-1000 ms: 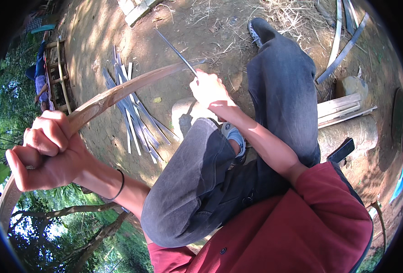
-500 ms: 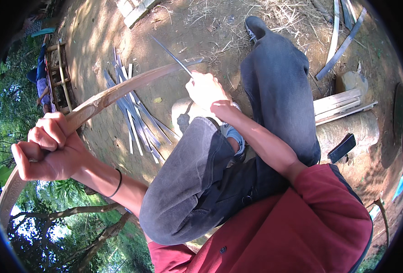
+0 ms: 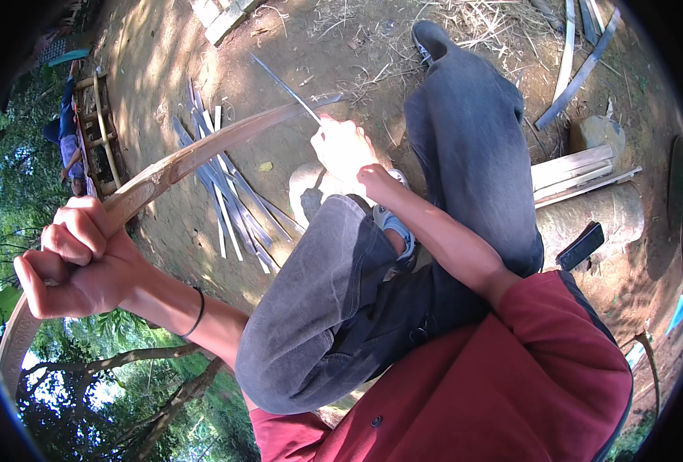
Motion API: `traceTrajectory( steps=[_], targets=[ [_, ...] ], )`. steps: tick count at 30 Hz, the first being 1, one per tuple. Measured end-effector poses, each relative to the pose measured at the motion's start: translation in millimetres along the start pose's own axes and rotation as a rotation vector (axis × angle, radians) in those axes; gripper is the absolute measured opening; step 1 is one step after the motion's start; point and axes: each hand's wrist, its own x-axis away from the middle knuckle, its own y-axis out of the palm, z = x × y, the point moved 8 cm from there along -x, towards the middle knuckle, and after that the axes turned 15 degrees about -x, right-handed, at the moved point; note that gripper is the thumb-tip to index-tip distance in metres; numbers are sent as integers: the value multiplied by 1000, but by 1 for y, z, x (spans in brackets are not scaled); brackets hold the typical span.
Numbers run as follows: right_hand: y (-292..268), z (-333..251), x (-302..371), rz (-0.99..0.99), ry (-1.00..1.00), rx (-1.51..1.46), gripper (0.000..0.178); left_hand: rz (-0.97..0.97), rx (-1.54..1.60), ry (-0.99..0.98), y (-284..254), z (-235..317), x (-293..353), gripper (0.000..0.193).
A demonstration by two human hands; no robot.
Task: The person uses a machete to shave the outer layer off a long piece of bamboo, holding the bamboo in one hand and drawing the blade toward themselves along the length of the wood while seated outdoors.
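A long, curved strip of split bamboo or wood (image 3: 226,143) runs from the lower left up toward the middle. My left hand (image 3: 83,258) is closed around it, with the thumb sticking out to the side. In my right hand (image 3: 345,150), above my bent knee, is a knife (image 3: 283,83) whose thin, narrow blade points up and left. The blade crosses the strip near its thin far end; the handle is hidden in my fist. Whether the edge touches the strip, I cannot tell.
Thin strips (image 3: 229,192) lie piled on the dirt ahead. To my right, split wood pieces (image 3: 576,171) and a black phone (image 3: 580,246) rest on a log (image 3: 626,212). Fine shavings (image 3: 472,31) litter the ground. Far left, a person (image 3: 70,146) is beside a bamboo frame (image 3: 102,127).
My left hand has shifted slightly down and left along with the strip. My right hand and the knife have moved a little left and up.
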Motion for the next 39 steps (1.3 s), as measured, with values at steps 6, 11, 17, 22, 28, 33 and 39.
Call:
traceTrajectory(
  steps=[6, 11, 17, 22, 28, 33, 39],
  targets=[
    [2, 25, -20, 9, 7, -59, 29, 133, -122, 17, -7, -1, 2, 44],
    [-9, -18, 3, -18, -43, -138, 29, -16, -16, 12, -1, -3, -4, 45],
    [-6, 41, -25, 37, 1, -54, 30, 66, -78, 30, 5, -3, -1, 44],
    [-4, 0, -4, 16, -122, -124, 27, 1, -4, 10, 6, 0, -1, 44],
    [2, 49, -26, 37, -50, 7, 30, -17, 13, -1, 10, -1, -1, 45],
    [-4, 57, -39, 66, -40, -37, 28, 13, -26, 33, 10, -4, 2, 44],
    [-4, 13, -9, 56, -105, -80, 26, -32, -9, 31, 13, 2, 5, 45]
  ],
)
